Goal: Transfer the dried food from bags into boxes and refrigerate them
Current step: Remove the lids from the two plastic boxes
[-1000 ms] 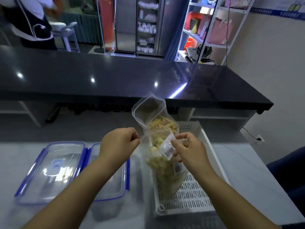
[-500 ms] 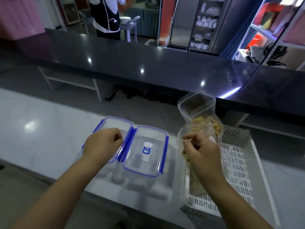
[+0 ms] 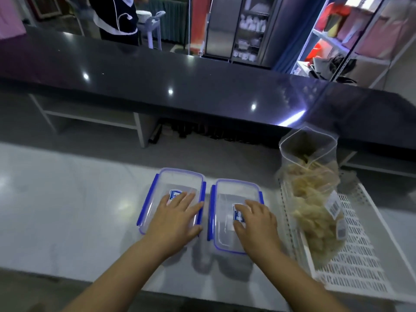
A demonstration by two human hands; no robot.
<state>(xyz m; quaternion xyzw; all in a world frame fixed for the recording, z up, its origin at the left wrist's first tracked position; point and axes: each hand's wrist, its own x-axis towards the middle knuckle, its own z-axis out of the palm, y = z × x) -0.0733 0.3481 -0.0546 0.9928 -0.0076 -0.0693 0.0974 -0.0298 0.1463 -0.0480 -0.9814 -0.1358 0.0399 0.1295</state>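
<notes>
Dried food bag [image 3: 313, 199] stands open-topped in a white slotted tray [image 3: 360, 255] at the right of the pale surface [image 3: 67, 210].
Beside the tray sit the left box [image 3: 180, 181] and right box [image 3: 236, 190] (clear, blue-clipped lids on); the left hand [image 3: 177, 217] lies flat, fingers spread, on the left one, and the right hand [image 3: 254, 221] rests on the other, fingers seemingly slightly bent, gripping nothing.

Your left grip [image 3: 177, 218] lies palm down, fingers straight and spread, pointing to 1 o'clock, its forearm coming in from 7. Your right grip [image 3: 256, 219] sits beside it at 3 o'clock — palm down, fingers loosely bent toward 11, forearm from 5.
</notes>
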